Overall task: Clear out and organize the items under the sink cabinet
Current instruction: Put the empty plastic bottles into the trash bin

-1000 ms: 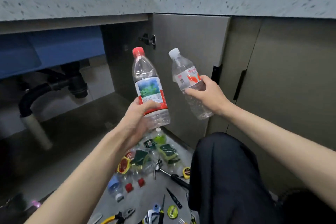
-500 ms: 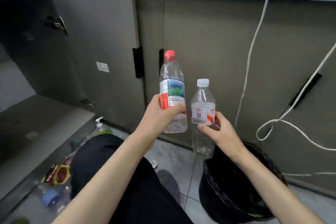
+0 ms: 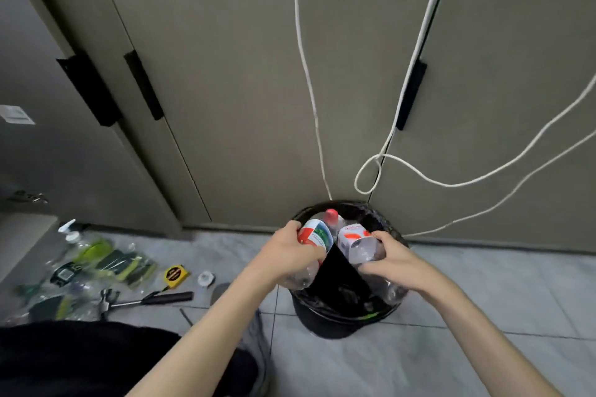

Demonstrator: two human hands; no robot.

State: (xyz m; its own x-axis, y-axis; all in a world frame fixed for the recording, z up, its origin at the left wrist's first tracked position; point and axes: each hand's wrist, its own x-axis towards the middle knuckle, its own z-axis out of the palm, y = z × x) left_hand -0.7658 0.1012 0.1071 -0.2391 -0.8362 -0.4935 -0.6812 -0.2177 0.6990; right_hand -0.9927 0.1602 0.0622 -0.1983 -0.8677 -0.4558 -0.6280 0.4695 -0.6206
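1. The left hand (image 3: 290, 255) is wrapped around a clear plastic bottle with a red cap (image 3: 314, 240), fingers closed over its red, white and green label.
2. The right hand (image 3: 388, 259) grips a second clear bottle with a white and orange label (image 3: 356, 240), thumb on top and fingers curled round its body.
3. Both bottles are held side by side, tilted away from the person, over the open mouth of a black bin (image 3: 342, 316) lined with a black bag. Their tops lie inside the far rim, their bases nearer the person.
4. The bin stands on the grey tiled floor (image 3: 451, 348), close against the closed grey cabinet doors (image 3: 242, 74).
5. Two white cords (image 3: 306, 74) hang down in front of the doors; one forms a loop just above the bin, and another runs down behind the bin's rim.
6. To the left, on the floor, lies a spread of things taken out: a hammer with a black handle (image 3: 148, 298), a yellow tape measure (image 3: 175, 274), a small white roll (image 3: 206, 278), packs of green and yellow sponges (image 3: 113, 263) in clear wrapping, and a pump bottle (image 3: 72, 235) lying near the open cabinet edge.
7. A dark-clothed leg (image 3: 80, 361) of the person fills the lower left corner, with a grey shoe (image 3: 258, 332) showing beside the left forearm.
8. A cabinet door at far left stands open, with a small white sticker (image 3: 16, 114) on it.
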